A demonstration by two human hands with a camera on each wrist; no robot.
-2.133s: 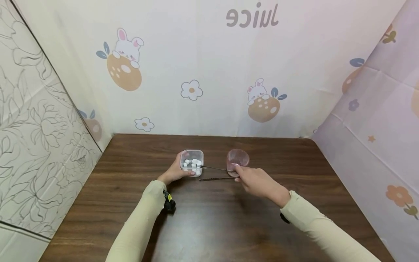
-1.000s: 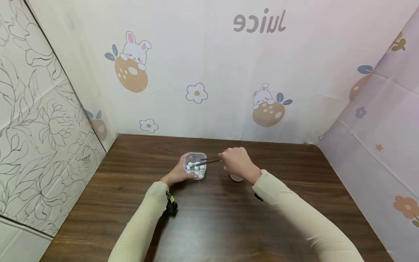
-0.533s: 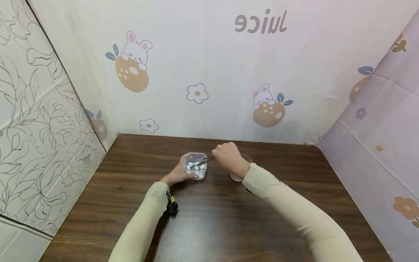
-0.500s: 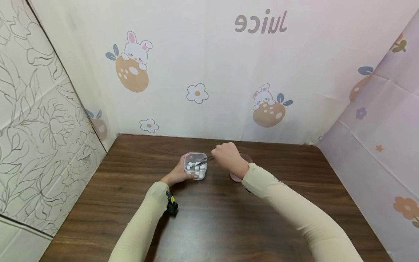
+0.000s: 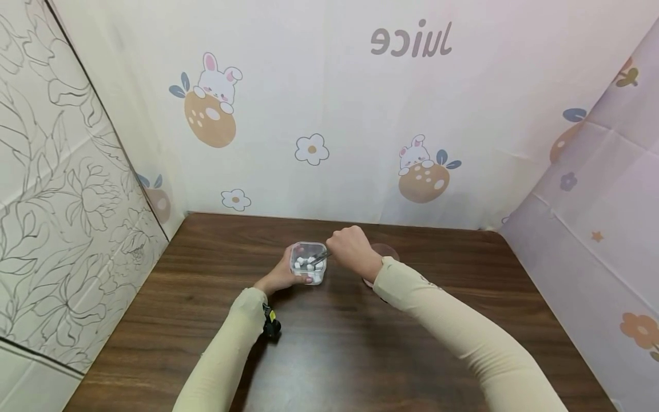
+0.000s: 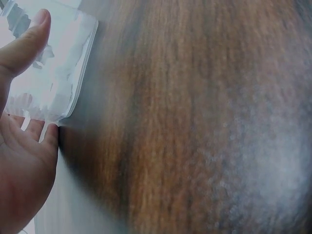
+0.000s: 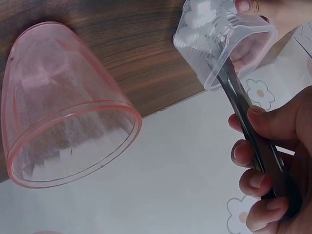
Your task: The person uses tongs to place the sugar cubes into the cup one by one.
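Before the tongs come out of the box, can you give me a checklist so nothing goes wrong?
1. Left hand holding the box: ok, it grips the side.
2. Right hand holding the tongs: ok, thumb and fingers are around them.
3. Tongs reaching into the box with the white cubes: ok, the tips are inside.
4. A cube pinched in the tips: cannot tell, the view there is too unclear.
5. Cup standing upright with its mouth open: ok.
6. Whole cup visible from the head camera: not ok, the right hand and sleeve cover part of it.
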